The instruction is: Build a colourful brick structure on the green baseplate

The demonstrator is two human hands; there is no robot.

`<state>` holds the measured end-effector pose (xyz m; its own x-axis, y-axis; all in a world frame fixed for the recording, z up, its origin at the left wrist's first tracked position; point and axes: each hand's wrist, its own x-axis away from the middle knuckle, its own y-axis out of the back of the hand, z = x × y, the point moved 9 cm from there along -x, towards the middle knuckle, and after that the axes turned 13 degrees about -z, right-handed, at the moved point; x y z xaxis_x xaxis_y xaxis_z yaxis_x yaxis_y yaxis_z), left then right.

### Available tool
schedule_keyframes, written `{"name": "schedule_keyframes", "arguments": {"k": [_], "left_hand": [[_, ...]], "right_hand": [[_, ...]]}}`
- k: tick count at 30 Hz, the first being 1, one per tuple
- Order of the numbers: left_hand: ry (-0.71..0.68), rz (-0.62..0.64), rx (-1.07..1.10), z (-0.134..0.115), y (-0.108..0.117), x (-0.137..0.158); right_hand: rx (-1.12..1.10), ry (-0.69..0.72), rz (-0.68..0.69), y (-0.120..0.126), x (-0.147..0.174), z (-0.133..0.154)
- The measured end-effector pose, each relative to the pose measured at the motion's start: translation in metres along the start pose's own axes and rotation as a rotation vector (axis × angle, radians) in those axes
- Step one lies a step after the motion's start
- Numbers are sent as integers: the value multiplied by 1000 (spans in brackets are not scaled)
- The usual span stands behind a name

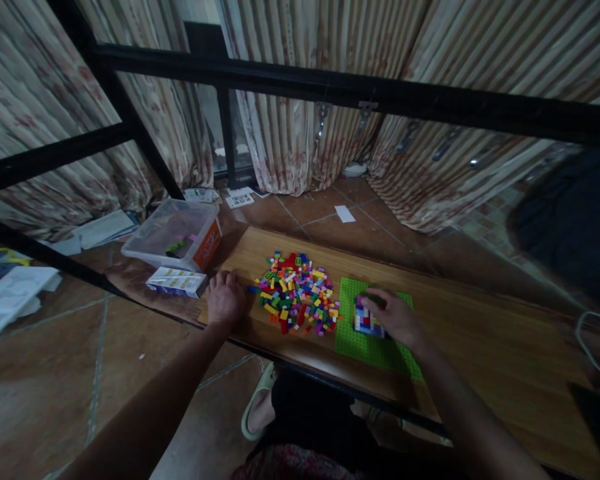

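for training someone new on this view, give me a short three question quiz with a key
1. Which hand is over the green plate?
A) left
B) right
C) both

2. True or false: the loose bricks are heaped on the green plate.

3. Fill the gap: the clear plastic box has an ____ panel at one end.

Key
1. B. The right hand is at the small brick build there; the left hand rests near the table's far left end.
2. False. The loose bricks lie on the wooden table, beside the plate.
3. Orange.
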<state>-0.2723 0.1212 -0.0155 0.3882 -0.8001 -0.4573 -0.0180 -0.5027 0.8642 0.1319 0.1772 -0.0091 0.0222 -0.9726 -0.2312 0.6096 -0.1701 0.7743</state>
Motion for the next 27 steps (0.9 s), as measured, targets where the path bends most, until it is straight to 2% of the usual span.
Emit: {"name": "schedule_keyframes", "arguments": {"k": [2,6,8,11,15,22,25,27], "left_hand": [[-4,1,-8,0,0,0],[-14,0,-23,-1,1,0],[-14,3,-23,-1,2,0],[-8,14,-25,-1,2,1],[0,22,-26,-1,1,0],[-15,3,-17,0,1,0],[-31,-13,-9,0,1,-1],[-33,-12,-16,0,1,-2]], "right_hand": [[23,63,-57,-5,-5,24],[-13,200,-39,-38,-23,80],[31,228,-46,-54,-35,98],[156,258,-40,-74,-49,112],[277,250,-3,-91,-54,114],[279,241,23,-89,-52,129],[241,260,14,-76,-40,146],[110,246,-17,-58,-25,155]]}}
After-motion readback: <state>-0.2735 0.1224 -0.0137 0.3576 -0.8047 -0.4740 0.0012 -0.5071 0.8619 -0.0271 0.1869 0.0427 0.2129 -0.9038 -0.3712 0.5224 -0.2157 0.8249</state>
